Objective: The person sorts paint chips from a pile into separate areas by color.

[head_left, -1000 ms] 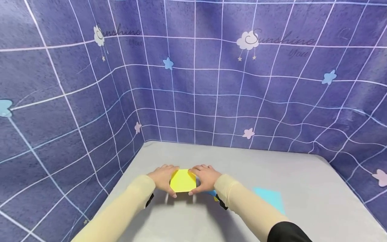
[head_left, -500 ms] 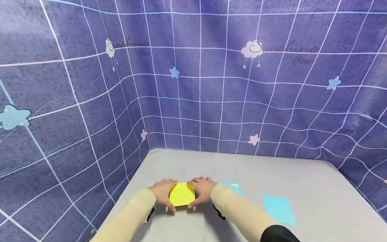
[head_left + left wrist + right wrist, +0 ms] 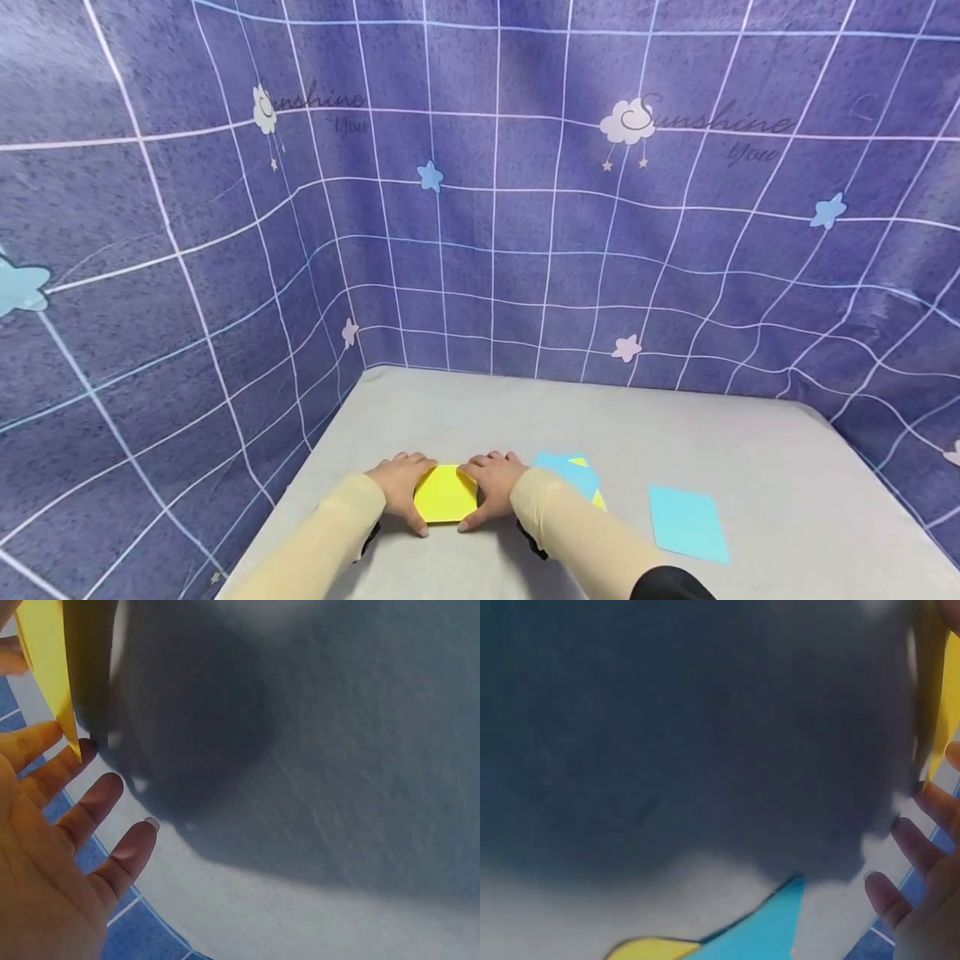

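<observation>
A yellow paper sheet (image 3: 446, 493) is held level between my two hands over the grey tabletop (image 3: 480, 417). My left hand (image 3: 401, 487) grips its left edge, thumb at the near corner and fingers at the far one. On the opposite edge, my right hand (image 3: 491, 485) holds it the same way. In the left wrist view, the sheet (image 3: 49, 667) is seen almost edge-on against the fingertips, with a dark shadow under it. Only a strip of the sheet (image 3: 950, 697) shows at the right border of the right wrist view.
Right of my right hand, a blue paper sheet (image 3: 570, 473) overlaps yellow paper (image 3: 598, 500). Farther right lies a light blue square sheet (image 3: 687, 523). A purple-blue curtain (image 3: 525, 208) with grid lines and stars hangs behind and to the left of the table.
Both hands have brought the yellow sheet lower and nearer to me. The overlapping blue and yellow papers, mostly hidden behind my right arm before, now show. The head view has also shifted.
</observation>
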Demonstrator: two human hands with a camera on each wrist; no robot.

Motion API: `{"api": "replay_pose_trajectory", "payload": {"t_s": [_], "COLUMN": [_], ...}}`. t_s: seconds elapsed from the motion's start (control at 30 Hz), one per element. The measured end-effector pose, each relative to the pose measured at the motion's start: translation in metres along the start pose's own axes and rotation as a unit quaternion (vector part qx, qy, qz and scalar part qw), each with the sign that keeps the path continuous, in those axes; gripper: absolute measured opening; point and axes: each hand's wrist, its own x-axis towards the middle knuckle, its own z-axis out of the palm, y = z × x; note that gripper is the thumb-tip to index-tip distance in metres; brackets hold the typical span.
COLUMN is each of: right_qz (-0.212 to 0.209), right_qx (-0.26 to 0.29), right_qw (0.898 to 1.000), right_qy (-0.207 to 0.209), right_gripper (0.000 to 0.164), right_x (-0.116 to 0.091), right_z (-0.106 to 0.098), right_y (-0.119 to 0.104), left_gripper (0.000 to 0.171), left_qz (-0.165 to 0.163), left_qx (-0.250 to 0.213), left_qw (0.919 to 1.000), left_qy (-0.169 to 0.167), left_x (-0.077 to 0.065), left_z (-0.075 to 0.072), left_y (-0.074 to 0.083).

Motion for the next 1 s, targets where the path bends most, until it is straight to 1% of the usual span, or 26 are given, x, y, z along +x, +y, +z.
{"api": "replay_pose_trajectory", "payload": {"t_s": [0.1,0.2,0.3,0.4,0.5,0.6,0.7,0.77,0.83,1.0], "right_qz": [0.0,-0.004,-0.01,-0.012,-0.006,0.018,0.045,0.062,0.075,0.108], "right_qx": [-0.015,-0.024,-0.026,-0.02,-0.015,-0.004,0.013,0.018,0.024,0.039], "right_qw": [1.0,1.0,0.999,0.999,0.999,0.999,0.998,0.997,0.996,0.993], "right_qy": [0.006,0.018,0.021,0.025,0.037,0.048,0.048,0.043,0.039,0.03], "right_gripper": [0.094,0.092,0.09,0.087,0.083,0.082,0.083,0.085,0.087,0.096], "right_x": [-0.002,-0.002,-0.004,-0.009,-0.016,-0.03,-0.049,-0.061,-0.071,-0.089], "right_z": [0.005,0.009,0.011,0.005,-0.007,-0.02,-0.026,-0.026,-0.022,-0.011], "right_y": [0.001,0.001,0.004,0.013,0.032,0.062,0.088,0.101,0.11,0.122], "left_gripper": [0.105,0.102,0.099,0.098,0.099,0.1,0.101,0.102,0.102,0.102], "left_qz": [0.004,0.002,0.007,0.012,0.016,0.042,0.074,0.089,0.094,0.11], "left_qx": [0.013,0.022,0.035,0.043,0.049,0.055,0.061,0.066,0.071,0.09], "left_qw": [0.9999,0.9998,0.9993,0.999,0.9986,0.9974,0.9952,0.9937,0.993,0.9898], "left_qy": [0.0,-0.001,-0.003,0.001,0.009,0.022,0.02,0.017,0.012,0.009], "left_x": [-0.001,-0.002,0.001,0.012,0.028,0.05,0.067,0.076,0.081,0.093], "left_z": [0.0,-0.005,-0.006,-0.007,-0.012,-0.022,-0.029,-0.029,-0.028,-0.018], "left_y": [0.003,0.008,0.012,0.016,0.024,0.042,0.066,0.083,0.1,0.135]}}
